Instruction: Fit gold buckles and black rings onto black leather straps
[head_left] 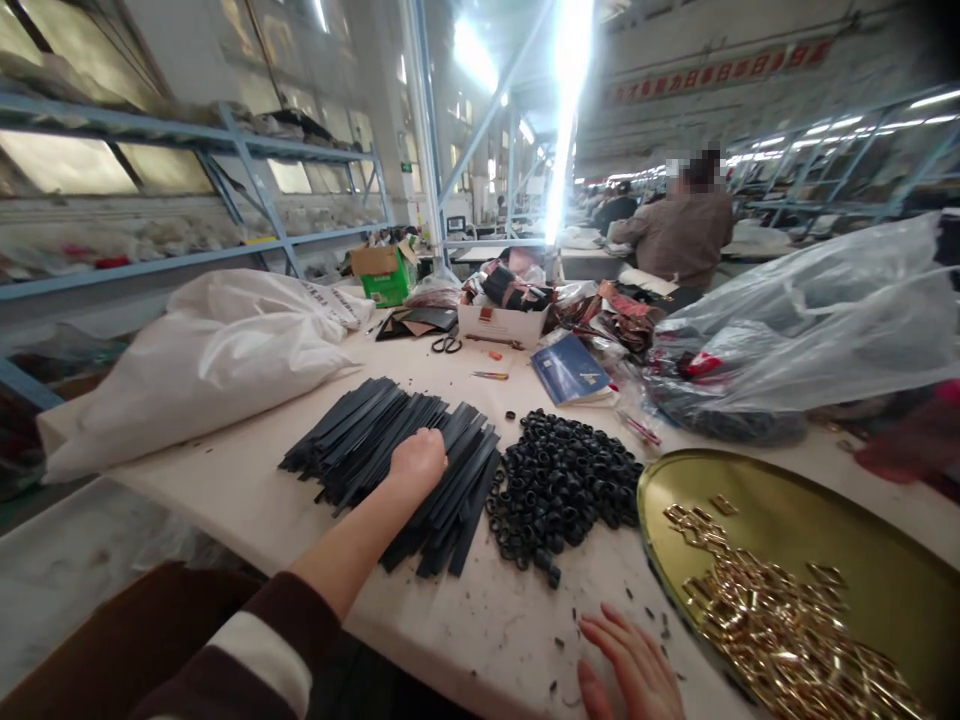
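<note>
My left hand (418, 462) is closed in a fist on the spread of flat black strips (360, 425). Its fingertips are turned away, so what they grip does not show. Beside the strips lies a heap of small black loops (559, 485). Near the front of the table, my right hand (630, 665) is open, fingers stretched out and apart, with nothing in them. Dark scraps (651, 612) lie just past its fingers. To its right stands a round gold-coloured tray (840, 515) holding a pile of gold metal buckles (787, 620).
A white sack (232, 330) leans over the table's left side. Farther back are black-handled scissors (447, 345), a cutter knife (491, 376), a blue book (571, 370), a filled white box (502, 325) and a green carton (384, 275). Clear plastic bags (810, 320) bulge at right. A seated person (679, 230) is beyond.
</note>
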